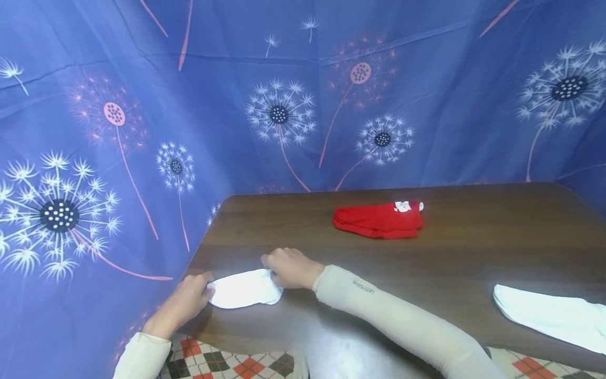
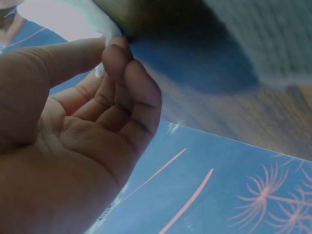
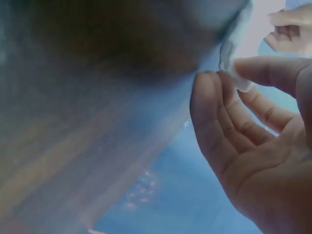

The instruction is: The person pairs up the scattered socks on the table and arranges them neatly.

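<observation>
A white sock (image 1: 243,289) is stretched between both hands at the left part of the table. My left hand (image 1: 189,297) pinches its left end between thumb and forefinger, plain in the left wrist view, where the sock (image 2: 63,19) runs up and away. At the other end my right hand (image 1: 292,268) pinches the edge; the right wrist view has the thumb and fingertips on the sock (image 3: 239,53). A pair of red socks (image 1: 374,221) with a white figure lies folded farther back. Another white sock or pair (image 1: 549,315) lies flat at the right.
The brown wooden table (image 1: 454,252) has its left edge close by the left hand. Behind and to the left hangs a blue cloth (image 1: 218,137) with dandelion prints. Argyle-patterned fabric (image 1: 236,363) shows at the near edge.
</observation>
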Available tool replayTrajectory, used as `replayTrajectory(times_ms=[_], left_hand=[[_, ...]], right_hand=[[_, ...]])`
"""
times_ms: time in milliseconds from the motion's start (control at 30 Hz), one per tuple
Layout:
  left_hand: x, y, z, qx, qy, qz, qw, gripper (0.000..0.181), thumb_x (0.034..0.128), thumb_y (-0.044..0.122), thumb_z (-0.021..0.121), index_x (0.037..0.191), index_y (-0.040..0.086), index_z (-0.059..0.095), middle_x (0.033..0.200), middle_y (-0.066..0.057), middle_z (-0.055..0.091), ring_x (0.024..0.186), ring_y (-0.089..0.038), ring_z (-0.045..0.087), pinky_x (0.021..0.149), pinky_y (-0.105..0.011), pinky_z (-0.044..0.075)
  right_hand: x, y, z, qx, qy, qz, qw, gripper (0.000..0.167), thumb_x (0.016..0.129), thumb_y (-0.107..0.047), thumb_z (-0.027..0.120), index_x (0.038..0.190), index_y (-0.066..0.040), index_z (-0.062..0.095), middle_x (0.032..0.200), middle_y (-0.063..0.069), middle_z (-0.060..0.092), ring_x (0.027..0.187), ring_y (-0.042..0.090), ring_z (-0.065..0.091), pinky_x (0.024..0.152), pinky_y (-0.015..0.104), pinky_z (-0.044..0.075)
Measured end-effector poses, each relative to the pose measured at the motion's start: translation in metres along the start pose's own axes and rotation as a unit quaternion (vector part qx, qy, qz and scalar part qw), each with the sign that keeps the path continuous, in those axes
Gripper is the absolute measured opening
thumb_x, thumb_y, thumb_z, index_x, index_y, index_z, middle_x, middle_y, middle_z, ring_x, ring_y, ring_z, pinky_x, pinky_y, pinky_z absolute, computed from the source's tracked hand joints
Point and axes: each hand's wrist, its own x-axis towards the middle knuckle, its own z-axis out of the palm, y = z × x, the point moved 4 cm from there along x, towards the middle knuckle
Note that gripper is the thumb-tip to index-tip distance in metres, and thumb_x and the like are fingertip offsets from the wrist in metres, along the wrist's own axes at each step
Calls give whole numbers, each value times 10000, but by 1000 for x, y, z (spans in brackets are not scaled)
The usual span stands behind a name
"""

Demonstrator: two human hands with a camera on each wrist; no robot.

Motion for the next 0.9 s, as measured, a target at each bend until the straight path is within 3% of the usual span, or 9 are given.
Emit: replayTrajectory(times_ms=[133,267,533,900], left_hand=[[3,1,-2,10,177,128,9998,244,825,-32,686,705,100,520,578,41,390,527,-121,381,503,-311,361],[4,1,0,-47,52,37,10000,240,840,-17,686,703,102,529,578,39,403,525,-118,389,504,-302,367],[7,5,2,-306,-104,-32,9995,123,861,3,693,779,69,628,575,56,439,497,-88,385,481,-263,365],[9,18,3,-428,3,333,9985,173,866,7,704,759,104,608,576,80,425,509,-55,364,491,-246,360]], right_hand=[[-3,4,-7,683,230,15,9974,81,887,4,630,879,-74,651,745,-25,609,592,57,480,523,143,420],[-5,8,-11,963,248,88,9950,87,892,25,620,905,-49,664,762,-3,647,573,48,491,512,133,433],[-13,19,-17,968,254,257,9946,104,883,39,608,899,-53,655,747,-5,635,584,69,495,526,161,437],[-24,32,-31,1068,314,404,9930,100,890,11,624,951,-51,673,824,17,667,633,91,531,581,182,469]])
